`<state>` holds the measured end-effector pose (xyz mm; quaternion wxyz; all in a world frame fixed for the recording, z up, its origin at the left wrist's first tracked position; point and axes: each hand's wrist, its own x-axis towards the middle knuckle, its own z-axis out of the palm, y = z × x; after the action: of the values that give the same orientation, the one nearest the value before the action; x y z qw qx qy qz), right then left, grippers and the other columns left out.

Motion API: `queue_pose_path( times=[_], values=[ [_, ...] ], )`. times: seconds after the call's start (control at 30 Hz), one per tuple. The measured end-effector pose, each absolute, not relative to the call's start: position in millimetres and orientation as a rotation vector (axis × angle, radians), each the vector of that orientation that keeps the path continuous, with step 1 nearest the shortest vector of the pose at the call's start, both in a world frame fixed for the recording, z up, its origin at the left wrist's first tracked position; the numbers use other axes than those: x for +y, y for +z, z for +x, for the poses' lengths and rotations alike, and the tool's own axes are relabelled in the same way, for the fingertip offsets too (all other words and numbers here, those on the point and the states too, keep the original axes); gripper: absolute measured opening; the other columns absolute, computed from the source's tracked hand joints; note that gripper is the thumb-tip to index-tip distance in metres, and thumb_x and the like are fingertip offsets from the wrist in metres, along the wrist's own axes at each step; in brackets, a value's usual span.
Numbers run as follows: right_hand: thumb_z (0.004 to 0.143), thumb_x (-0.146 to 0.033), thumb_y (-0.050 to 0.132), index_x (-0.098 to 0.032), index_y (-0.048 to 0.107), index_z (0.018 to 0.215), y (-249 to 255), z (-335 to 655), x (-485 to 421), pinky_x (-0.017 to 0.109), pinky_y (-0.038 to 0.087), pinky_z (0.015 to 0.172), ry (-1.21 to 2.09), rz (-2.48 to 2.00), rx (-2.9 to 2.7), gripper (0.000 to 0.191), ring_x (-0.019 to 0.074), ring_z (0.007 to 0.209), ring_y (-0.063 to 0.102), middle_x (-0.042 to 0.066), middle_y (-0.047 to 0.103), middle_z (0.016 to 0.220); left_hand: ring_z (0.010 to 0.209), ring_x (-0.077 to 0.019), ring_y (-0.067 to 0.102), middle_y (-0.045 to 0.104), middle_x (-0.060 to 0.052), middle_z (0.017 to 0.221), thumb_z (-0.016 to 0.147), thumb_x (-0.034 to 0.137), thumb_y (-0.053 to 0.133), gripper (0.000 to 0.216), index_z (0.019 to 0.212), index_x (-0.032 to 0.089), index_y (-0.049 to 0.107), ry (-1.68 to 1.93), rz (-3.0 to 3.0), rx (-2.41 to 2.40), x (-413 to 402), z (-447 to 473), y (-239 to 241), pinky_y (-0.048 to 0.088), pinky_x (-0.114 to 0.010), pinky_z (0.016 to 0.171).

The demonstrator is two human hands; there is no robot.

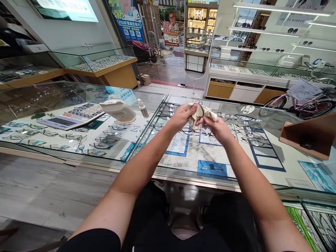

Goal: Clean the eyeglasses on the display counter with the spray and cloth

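Observation:
Above the glass display counter, both my hands meet on a beige cleaning cloth. My left hand pinches the cloth's left side, fingers closed. My right hand grips the right side, fingers closed as well. A pair of thin dark-framed glasses hangs just below the cloth between the hands; which fingers hold the frame is hidden by the cloth.
On the counter to the left lie a large calculator, a white device and a small spray bottle. A wooden tray sits at the right. Many spectacle frames lie under the glass. A pink bicycle stands beyond.

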<state>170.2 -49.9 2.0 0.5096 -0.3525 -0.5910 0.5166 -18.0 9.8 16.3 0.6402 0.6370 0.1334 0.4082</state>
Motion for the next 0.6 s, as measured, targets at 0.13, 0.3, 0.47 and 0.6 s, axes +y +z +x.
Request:
queue_pose_path(
  times=[0.13,0.3,0.47,0.6],
  values=[
    [0.078,-0.051,0.085,-0.023,0.078,0.080,3.3,171.9,-49.4,0.036,0.046,0.083,1.257,-0.876,-1.334,0.029,0.0214,0.085,0.058,0.006,0.077,0.090,0.073,-0.0162,0.067,0.074,-0.008,0.080,0.081,0.055,0.092,0.049,0.097,0.014,0.071,0.890,1.411,0.288,9.7,-25.5,21.0,0.051,-0.027,0.071],
    [0.075,-0.052,0.087,-0.022,0.080,0.080,0.2,168.2,-48.2,0.035,0.046,0.081,1.288,-0.863,-1.311,0.031,0.0201,0.082,0.057,0.006,0.076,0.087,0.069,-0.0158,0.066,0.071,-0.004,0.077,0.072,0.044,0.100,0.053,0.104,0.016,0.067,0.885,1.393,0.312,7.3,-23.0,17.0,0.048,-0.028,0.068],
    [0.075,-0.054,0.089,-0.022,0.081,0.079,-5.9,164.0,-46.3,0.033,0.044,0.078,1.316,-0.839,-1.277,0.034,0.0189,0.081,0.056,0.005,0.075,0.085,0.060,-0.0122,0.060,0.068,-0.002,0.072,0.078,0.050,0.096,0.051,0.098,0.018,0.062,0.949,1.403,0.349,7.7,-12.7,7.5,0.043,-0.025,0.060],
    [0.082,-0.054,0.085,-0.021,0.082,0.084,-9.5,166.3,-45.2,0.032,0.042,0.078,1.272,-0.866,-1.345,0.033,0.0180,0.080,0.054,0.005,0.076,0.088,0.054,-0.0119,0.056,0.065,-0.001,0.064,0.086,0.065,0.084,0.053,0.092,0.018,0.063,0.991,1.422,0.348,10.0,-7.8,3.9,0.041,-0.026,0.055]
  ],
)
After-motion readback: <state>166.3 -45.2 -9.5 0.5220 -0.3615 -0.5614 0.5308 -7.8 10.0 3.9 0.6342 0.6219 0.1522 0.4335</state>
